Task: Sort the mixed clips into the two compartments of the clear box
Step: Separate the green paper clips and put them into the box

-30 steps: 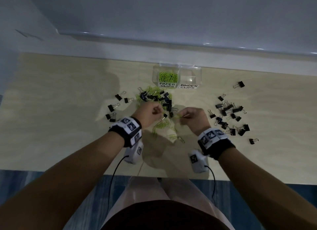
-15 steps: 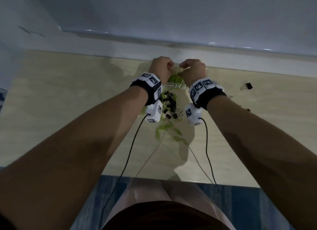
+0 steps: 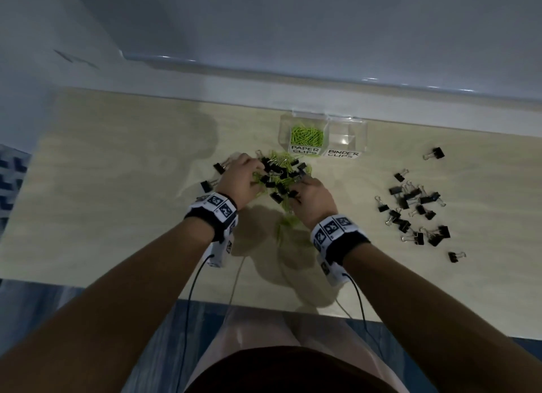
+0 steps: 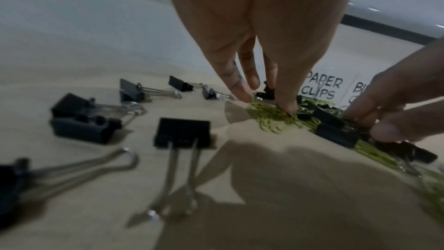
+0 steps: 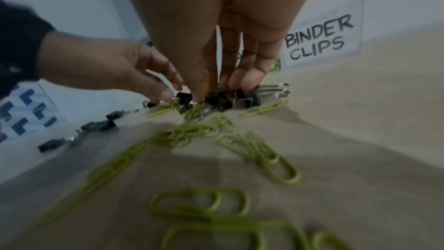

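The clear box (image 3: 362,134) stands at the back of the table; its "PAPER CLIPS" side holds green paper clips (image 3: 306,135), and its "BINDER CLIPS" side (image 3: 344,138) looks empty. In front of it lies the mixed pile (image 3: 281,175) of black binder clips and green paper clips. My left hand (image 4: 264,102) reaches into the pile's left side, straight fingertips touching green paper clips (image 4: 276,121). My right hand (image 5: 216,90) is at the pile's right side, thumb and fingertips closed in on black binder clips (image 5: 218,102) tangled with green ones.
A group of several black binder clips (image 3: 413,210) lies spread on the right of the wooden table (image 3: 117,187). A few more binder clips (image 3: 206,185) sit left of my left hand. Loose green paper clips (image 5: 259,155) trail towards me. A wall runs behind the box.
Half a second ago both hands were held together over the box. They have since come back towards me and dropped onto the mixed pile.
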Demonstrator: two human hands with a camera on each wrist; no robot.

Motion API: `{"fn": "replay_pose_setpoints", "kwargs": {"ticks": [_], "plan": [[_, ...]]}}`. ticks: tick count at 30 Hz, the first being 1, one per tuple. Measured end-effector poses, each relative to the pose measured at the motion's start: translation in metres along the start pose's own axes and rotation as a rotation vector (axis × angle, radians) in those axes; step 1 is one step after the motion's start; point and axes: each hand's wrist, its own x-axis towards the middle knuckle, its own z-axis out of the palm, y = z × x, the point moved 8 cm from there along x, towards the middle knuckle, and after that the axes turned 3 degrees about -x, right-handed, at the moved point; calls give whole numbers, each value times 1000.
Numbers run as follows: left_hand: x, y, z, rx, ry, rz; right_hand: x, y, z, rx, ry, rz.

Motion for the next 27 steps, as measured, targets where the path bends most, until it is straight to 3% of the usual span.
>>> {"fn": "replay_pose_setpoints", "kwargs": {"ticks": [7,12,16,20,24,27], "plan": [[17,19,4,17,114,-5,-5,-1,2,-85,-8,0],[30,19,3,60,71,-29,-21,17,-8,201,54,74],[28,16,1,36,84,-6,-39,48,-23,484,133,249],[15,1,-17,-86,178,-64,-53,82,-32,638,158,399],[-10,-36,-49,-109,357,-103,-61,110,-47,614,209,475],[-25,-62,-59,-61,376,-133,-65,130,-58,460,266,514]]}}
